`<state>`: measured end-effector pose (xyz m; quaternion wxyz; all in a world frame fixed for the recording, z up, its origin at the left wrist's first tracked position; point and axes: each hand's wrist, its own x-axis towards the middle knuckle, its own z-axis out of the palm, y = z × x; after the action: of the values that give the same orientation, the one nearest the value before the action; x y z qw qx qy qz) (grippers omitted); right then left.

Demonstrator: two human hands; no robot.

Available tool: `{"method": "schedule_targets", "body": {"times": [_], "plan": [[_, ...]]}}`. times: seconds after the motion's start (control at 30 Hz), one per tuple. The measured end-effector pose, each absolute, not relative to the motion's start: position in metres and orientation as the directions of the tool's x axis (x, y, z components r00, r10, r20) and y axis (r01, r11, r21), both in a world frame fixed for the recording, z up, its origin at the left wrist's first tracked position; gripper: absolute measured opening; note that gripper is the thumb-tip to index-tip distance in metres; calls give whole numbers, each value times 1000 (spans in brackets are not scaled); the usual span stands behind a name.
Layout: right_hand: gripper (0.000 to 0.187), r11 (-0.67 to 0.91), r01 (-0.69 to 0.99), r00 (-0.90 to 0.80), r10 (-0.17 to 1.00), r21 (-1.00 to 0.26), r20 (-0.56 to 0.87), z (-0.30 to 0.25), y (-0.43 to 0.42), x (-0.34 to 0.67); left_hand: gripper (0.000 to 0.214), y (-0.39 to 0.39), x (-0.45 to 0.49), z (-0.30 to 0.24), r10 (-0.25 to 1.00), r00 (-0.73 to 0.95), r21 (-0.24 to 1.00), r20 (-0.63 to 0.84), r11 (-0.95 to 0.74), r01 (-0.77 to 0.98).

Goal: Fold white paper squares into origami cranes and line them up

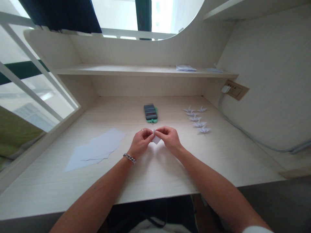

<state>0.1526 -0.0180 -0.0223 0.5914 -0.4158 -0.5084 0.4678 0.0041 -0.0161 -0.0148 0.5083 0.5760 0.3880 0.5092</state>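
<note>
Between my two hands, above the middle of the desk, is a small folded piece of white paper point(156, 139). My left hand point(141, 141), with a ring and a chain bracelet, pinches its left side. On the other side my right hand point(170, 137) pinches it near the top with thumb and forefinger. The paper's lower corner points down and shows between the hands; its upper part is mostly hidden by fingertips. Several folded white paper cranes point(199, 124) stand in a loose group to the right of my right hand.
Sheets of white paper point(97, 145) lie at the left. Behind my hands lies a phone-like object with a green edge point(151, 114), partly pixelated. A shelf point(121, 70) crosses the back, bearing folded papers point(186, 68). A grey cable point(243, 129) runs from the wall socket point(236, 90) along the right.
</note>
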Motion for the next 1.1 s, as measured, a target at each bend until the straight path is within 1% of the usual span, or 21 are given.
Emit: {"method": "schedule_targets", "body": {"times": [0.1,0.23,0.47,0.7,0.87,0.97,1.1], "plan": [[23,210,-114,55,977,-971,205,-22,-19,151,27,-16,5,-15,974,118,979,196,-186,-88],[24,204,-115,49,979,-972,200,-23,-18,151,24,-15,5,-17,970,91,974,226,-224,-38],[23,195,-166,60,980,-967,187,-23,-19,150,22,-13,5,-20,958,92,962,273,-275,8],[26,190,-169,75,981,-967,180,-21,-20,150,22,-14,5,-21,958,108,964,265,-267,2],[25,213,-168,83,976,-962,202,-24,-18,150,23,-16,6,-19,953,112,959,282,-284,1],[28,238,-200,93,970,-950,224,-27,-16,151,25,-17,7,-17,953,105,958,285,-286,-11],[30,253,-203,91,967,-946,239,-27,-16,151,26,-18,8,-17,951,112,958,287,-286,-32]]}}
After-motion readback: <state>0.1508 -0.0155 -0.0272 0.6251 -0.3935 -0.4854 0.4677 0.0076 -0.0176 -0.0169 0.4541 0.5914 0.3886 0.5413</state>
